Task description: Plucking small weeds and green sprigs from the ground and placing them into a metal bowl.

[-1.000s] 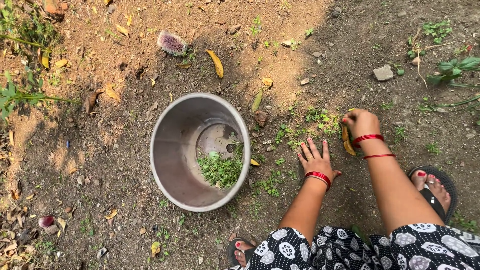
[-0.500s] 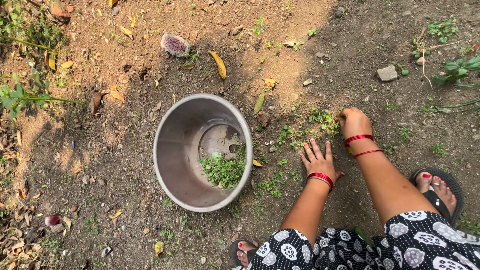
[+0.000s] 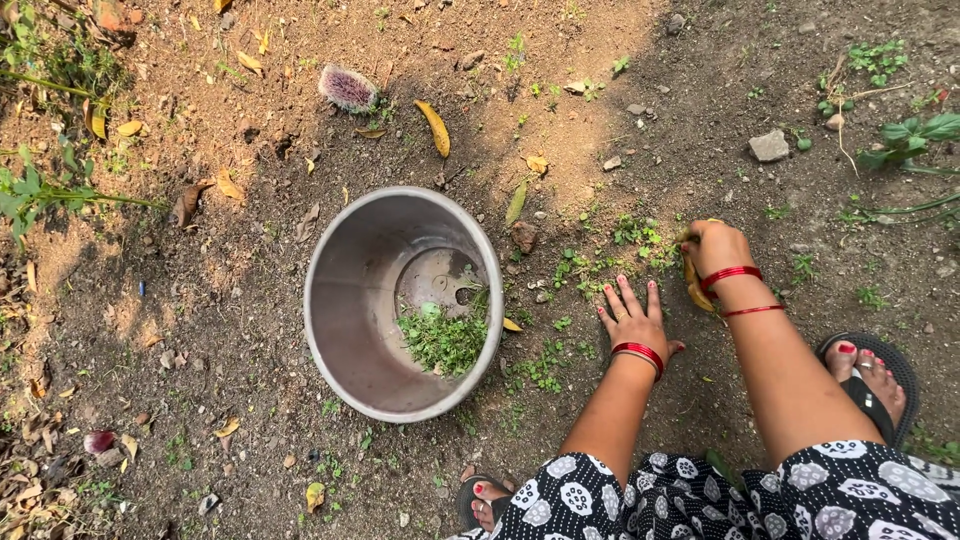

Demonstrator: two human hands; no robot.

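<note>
no packages, labels, signs or screens in view

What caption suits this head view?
Left hand flat on soil, right hand at small green weeds, beside metal pot holding plucked greens.

Small green weeds (image 3: 640,240) grow low in a patchy clump on bare soil, right of the frame's centre. A round metal pot (image 3: 340,300) stands upright at centre, with plucked greens (image 3: 443,340) heaped inside its lower right.
</note>
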